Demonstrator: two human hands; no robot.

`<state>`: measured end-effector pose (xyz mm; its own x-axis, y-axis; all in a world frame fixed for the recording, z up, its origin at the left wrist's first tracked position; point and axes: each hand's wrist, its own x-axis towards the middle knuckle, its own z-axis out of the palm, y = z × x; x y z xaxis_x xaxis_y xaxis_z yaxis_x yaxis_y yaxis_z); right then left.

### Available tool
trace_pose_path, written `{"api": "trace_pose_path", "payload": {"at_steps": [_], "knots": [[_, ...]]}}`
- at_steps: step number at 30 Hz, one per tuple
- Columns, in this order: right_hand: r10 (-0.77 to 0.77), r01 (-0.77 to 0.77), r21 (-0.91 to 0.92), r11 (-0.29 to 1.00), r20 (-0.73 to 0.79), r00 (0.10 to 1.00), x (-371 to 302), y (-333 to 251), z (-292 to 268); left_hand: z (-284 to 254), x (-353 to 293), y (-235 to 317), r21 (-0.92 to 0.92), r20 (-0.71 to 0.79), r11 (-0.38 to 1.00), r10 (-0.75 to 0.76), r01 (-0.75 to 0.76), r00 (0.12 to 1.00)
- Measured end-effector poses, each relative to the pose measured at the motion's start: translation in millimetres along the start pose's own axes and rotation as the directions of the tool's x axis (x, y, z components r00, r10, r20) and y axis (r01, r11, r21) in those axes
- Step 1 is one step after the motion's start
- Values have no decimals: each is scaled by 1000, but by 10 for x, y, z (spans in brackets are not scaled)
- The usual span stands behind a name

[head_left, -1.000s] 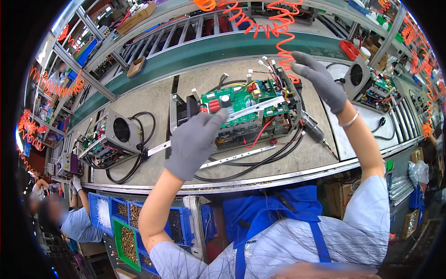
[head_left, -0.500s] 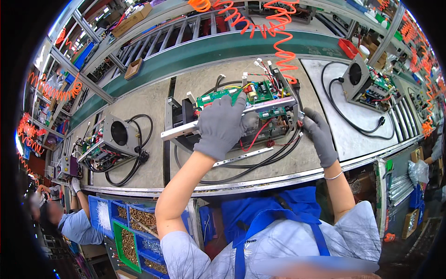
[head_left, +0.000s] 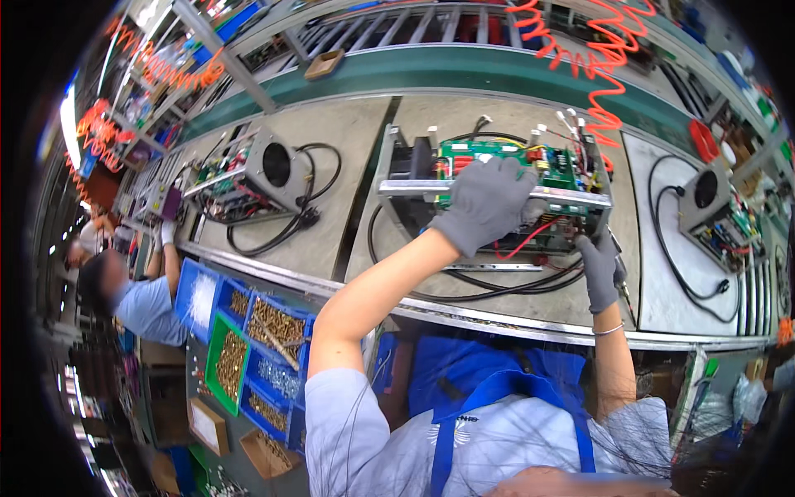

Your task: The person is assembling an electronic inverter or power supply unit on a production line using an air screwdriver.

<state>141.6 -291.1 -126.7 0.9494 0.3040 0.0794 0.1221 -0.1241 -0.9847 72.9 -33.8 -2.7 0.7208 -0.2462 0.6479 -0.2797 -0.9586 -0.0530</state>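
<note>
At the near edge of the workbench (head_left: 513,319), below it on the person's left, stand blue and green bins of small screws (head_left: 257,340). A co-worker in a light blue shirt (head_left: 145,306) is bent over further left.

The right hand (head_left: 598,269), in a grey glove, is at the near right corner of the open metal chassis (head_left: 397,186). Its fingers are closed around a dark tool; I cannot tell what kind. The left hand (head_left: 484,203), also in a grey glove, lies on top of the chassis, and its fingers are clamped over the front metal rail. The two hands are apart, one on each side of the red wire (head_left: 530,240).

The chassis stands in the middle of the workbench, and a green circuit board (head_left: 555,166) sits inside it. A black cable (head_left: 497,290) curls on the surface just in front.

A second unit with a round fan opening (head_left: 273,166) stands toward the left end, and a third unit (head_left: 712,199) is toward the right end. An orange coiled hose (head_left: 609,58) hangs over the far edge.
</note>
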Motion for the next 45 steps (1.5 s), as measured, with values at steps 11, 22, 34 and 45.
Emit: {"api": "trace_pose_path", "payload": {"at_steps": [11, 22, 34, 45], "knots": [[67, 122, 453, 883, -379, 923, 243, 557, 216, -13, 12, 8, -68, 19, 997, -25, 27, 999], [77, 155, 465, 872, -442, 894, 170, 354, 270, 17, -33, -10, -123, 94, 990, -57, 69, 994], [91, 95, 404, 910, -418, 904, 383, 472, 152, 166, 25, 64, -110, 59, 990, -85, 91, 995], [11, 114, 369, 922, -320, 947, 670, 653, 0, 292, 101, 123, -84, 16, 990, -109, 110, 994]]}}
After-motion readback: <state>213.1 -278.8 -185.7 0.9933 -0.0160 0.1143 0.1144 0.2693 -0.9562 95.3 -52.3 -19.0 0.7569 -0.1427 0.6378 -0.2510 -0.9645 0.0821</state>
